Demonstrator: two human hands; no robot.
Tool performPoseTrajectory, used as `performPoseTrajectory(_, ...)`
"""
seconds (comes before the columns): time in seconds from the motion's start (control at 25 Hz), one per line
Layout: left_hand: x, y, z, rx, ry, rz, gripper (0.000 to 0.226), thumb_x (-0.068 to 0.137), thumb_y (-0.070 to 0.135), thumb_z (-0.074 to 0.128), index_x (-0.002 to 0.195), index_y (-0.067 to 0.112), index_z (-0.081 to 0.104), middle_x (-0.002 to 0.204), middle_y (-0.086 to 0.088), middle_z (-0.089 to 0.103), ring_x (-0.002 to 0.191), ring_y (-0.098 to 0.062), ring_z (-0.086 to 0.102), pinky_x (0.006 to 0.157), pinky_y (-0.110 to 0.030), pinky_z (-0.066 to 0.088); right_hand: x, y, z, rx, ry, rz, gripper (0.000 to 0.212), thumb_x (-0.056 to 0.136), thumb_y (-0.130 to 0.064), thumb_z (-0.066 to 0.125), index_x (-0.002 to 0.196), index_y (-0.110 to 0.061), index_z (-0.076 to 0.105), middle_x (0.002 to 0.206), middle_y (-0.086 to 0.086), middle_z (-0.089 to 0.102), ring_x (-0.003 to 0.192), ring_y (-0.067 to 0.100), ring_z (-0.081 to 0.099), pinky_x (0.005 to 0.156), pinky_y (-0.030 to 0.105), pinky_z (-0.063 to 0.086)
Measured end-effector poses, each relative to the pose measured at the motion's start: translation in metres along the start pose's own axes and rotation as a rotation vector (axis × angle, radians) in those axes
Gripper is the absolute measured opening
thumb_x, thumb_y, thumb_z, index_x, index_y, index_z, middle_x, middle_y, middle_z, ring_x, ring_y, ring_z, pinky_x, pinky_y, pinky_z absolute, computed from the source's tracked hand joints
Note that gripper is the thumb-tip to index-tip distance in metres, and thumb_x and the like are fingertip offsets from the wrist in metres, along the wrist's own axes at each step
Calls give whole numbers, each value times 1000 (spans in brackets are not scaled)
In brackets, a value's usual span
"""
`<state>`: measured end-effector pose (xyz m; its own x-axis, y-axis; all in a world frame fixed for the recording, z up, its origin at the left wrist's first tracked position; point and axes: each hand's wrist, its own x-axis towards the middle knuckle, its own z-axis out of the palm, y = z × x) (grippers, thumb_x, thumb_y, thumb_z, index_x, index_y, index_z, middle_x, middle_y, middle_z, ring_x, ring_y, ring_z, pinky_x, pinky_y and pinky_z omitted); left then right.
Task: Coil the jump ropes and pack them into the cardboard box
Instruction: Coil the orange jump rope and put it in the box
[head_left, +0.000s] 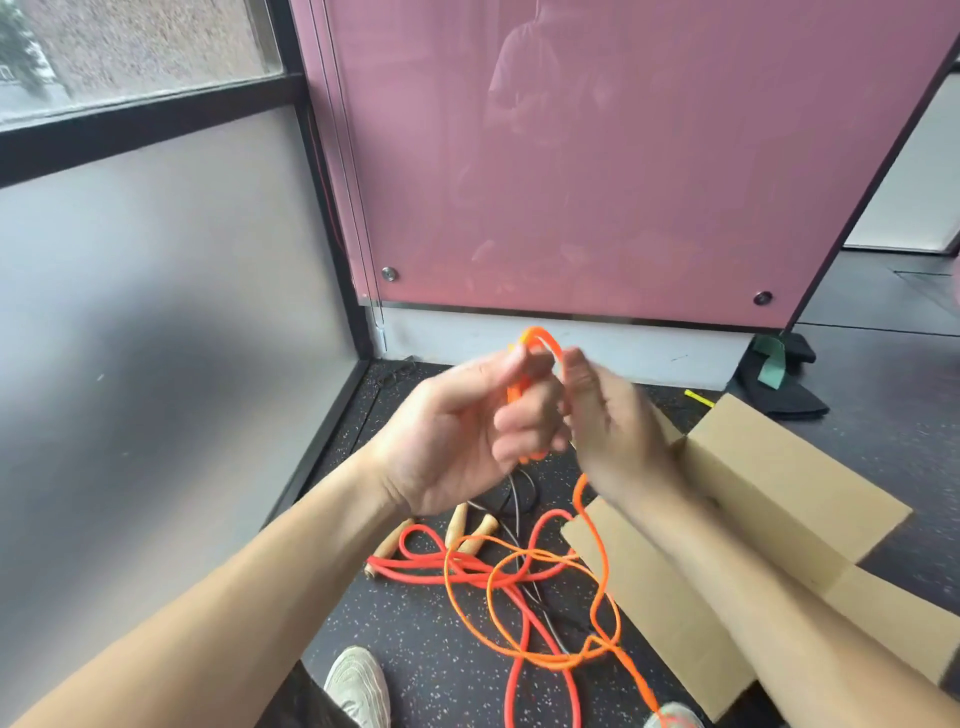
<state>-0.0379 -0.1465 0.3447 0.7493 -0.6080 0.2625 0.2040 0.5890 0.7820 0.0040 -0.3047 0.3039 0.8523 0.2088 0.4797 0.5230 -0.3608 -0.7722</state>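
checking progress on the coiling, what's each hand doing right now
Left hand: closed around the bunched orange rope.
Right hand: closed, pinching a loop of the same rope.

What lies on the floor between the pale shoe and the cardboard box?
Head view: a tangle of a thin orange rope, a thicker red rope and a dark cord.

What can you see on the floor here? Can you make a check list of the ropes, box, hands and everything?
Surface: dark speckled floor, ropes loose on it.
Job's things: orange rope partly looped in the hands, rest trailing down; red rope, black rope and wooden handles lying uncoiled; cardboard box at right, flaps open.
Clutter: black and green item by the wall.
Hands: left hand grips the orange loops; right hand pinches the loop's top.
Cables: nothing seen.
Surroundings: pink panel, frosted window.
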Motion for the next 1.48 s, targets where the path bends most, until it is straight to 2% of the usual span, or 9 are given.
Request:
performPoseTrajectory(0.16,12,11,-16,91,455,382,10,102,17,43,97,14,51,76,2,65,65,-12,63,72,-24,52,-19,-6,38,38,-263,211,42,104,-47,32,70,-26,47,54,-9,48,57,14,42,60,36,34)
performPoseTrajectory(0.36,4,52,-65,144,920,738,16,109,14,38,98,10,49,87,-1,78,82,-17,75,88,-29,56,-42,-20,37,-184,-705,44,39,108,-40,37,75,-19,43,58,-2,48,57,21,39,61,37,32)
performPoseTrajectory(0.48,-6,48,-86,657,991,552,22,108,13,40,106,-6,52,96,-8,77,89,-14,75,86,-24,53,-39,-33,33,-190,-744,-103,34,107,-38,41,78,-20,43,60,-2,56,52,15,48,55,29,39)
performPoseTrajectory(0.6,-14,21,-83,1141,625,-4,27,101,23,51,84,4,59,73,2,72,71,-15,69,77,-28,50,-18,-31,11,-303,-447,-352,33,105,-45,37,82,-23,47,61,-3,58,55,22,55,52,39,42)
performPoseTrajectory(0.72,-13,9,-60,822,337,-299,21,93,26,48,78,12,51,54,-1,48,49,-16,44,70,-35,38,10,-11,-26,-296,-48,-337,42,105,-46,37,85,-15,58,55,-5,47,49,18,44,50,39,39)
performPoseTrajectory(0.88,-6,11,-21,265,230,-247,21,97,30,41,89,14,50,54,5,25,43,-12,25,77,-34,43,19,9,-38,-312,132,-192,40,105,-38,44,78,-10,57,48,-4,33,55,18,39,52,25,32)
performPoseTrajectory(1.0,0,5,-2,75,237,-81,16,97,28,44,94,14,52,56,7,42,48,-10,49,82,-30,50,13,11,-15,-243,11,31,49,104,-49,35,78,-13,56,52,2,42,54,17,43,54,29,35)
performPoseTrajectory(1.24,17,26,-27,-54,766,469,9,105,18,47,104,15,55,85,6,75,80,-11,74,74,-25,55,-31,-10,41,-154,-552,170,41,107,-42,34,79,-21,55,55,-7,49,58,14,47,63,32,34)
performPoseTrajectory(1.48,0,6,-68,1302,691,422,11,106,15,42,95,16,44,86,-1,75,79,-21,75,73,-34,56,-17,-21,17,-346,-640,-126,28,105,-39,44,81,-27,51,59,-2,52,54,19,43,59,31,33)
